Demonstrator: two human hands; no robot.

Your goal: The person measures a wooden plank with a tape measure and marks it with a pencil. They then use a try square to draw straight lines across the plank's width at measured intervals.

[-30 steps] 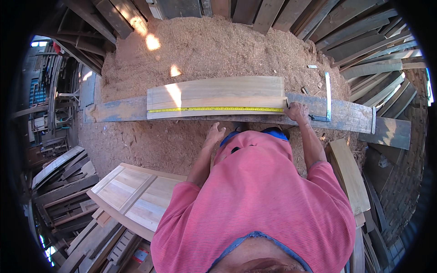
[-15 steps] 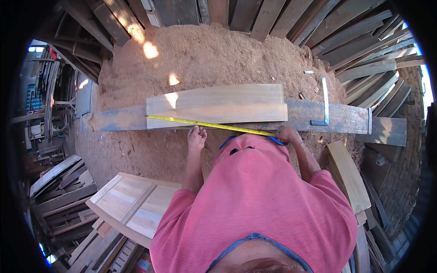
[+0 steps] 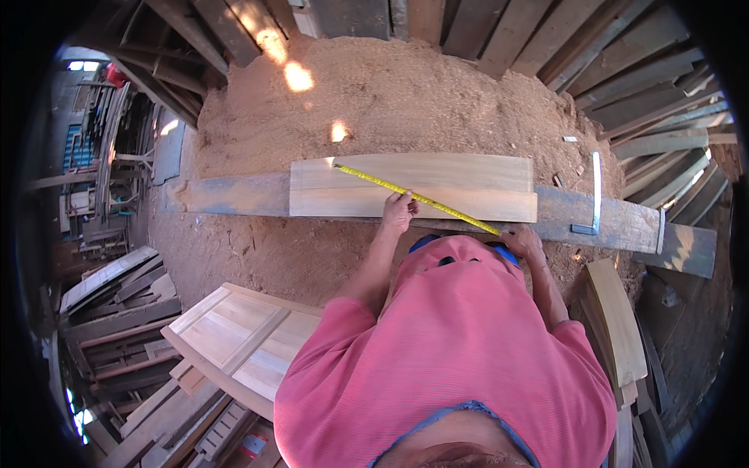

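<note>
My right hand (image 3: 521,240) is closed at the near end of a yellow tape measure (image 3: 452,210), just beyond the near edge of the boards; its case is hidden in my grip. The pulled-out blade slants away to the far left. My left hand (image 3: 400,209) pinches the blade partway along, above the boards' near edge. The blade's free end lies over the far pale board (image 3: 437,168), in from its left end. Beside it lies a second pale board (image 3: 468,204), long edges together. Both rest on a worn plank (image 3: 234,195).
A metal try square (image 3: 597,191) lies on the plank's right part. A panelled wooden piece (image 3: 234,331) stands at the near left, a thick timber (image 3: 620,327) at the near right. Sawdust (image 3: 437,93) covers the ground; planks (image 3: 538,39) lean along the far side.
The blade's free end has left the boards' left end and swung right and away from me. My left hand has moved right and forward to the blade. The view has shifted slightly.
</note>
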